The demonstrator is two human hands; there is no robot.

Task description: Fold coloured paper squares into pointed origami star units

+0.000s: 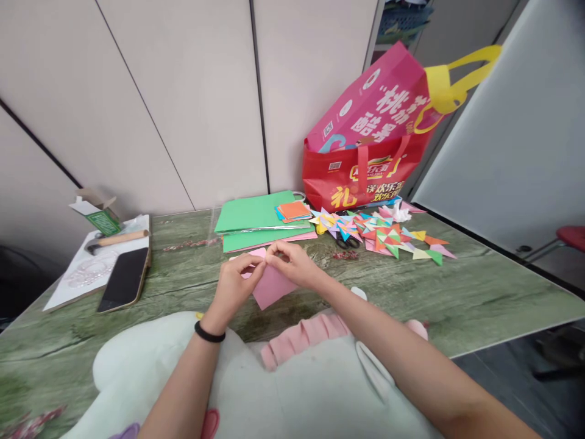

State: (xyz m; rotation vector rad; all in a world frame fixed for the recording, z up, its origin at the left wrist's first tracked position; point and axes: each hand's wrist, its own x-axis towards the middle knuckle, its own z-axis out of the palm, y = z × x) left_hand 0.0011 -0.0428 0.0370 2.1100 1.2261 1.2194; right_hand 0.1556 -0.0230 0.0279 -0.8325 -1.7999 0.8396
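Note:
A sheet of pink paper is held up over the table, one corner hanging down toward me. My left hand pinches its upper part between thumb and forefinger, and a black band circles that wrist. Right beside it, my right hand pinches the same sheet, so the fingertips of both hands nearly meet. The fingers partly cover the paper's top, and I cannot tell whether it is creased there. Just behind lies a stack of green paper with small orange squares on it.
Folded paper stars and scissors lie right of the stack, before a red bag. At left are a phone, a hammer and a small green box. A pale plush toy lies under my forearms.

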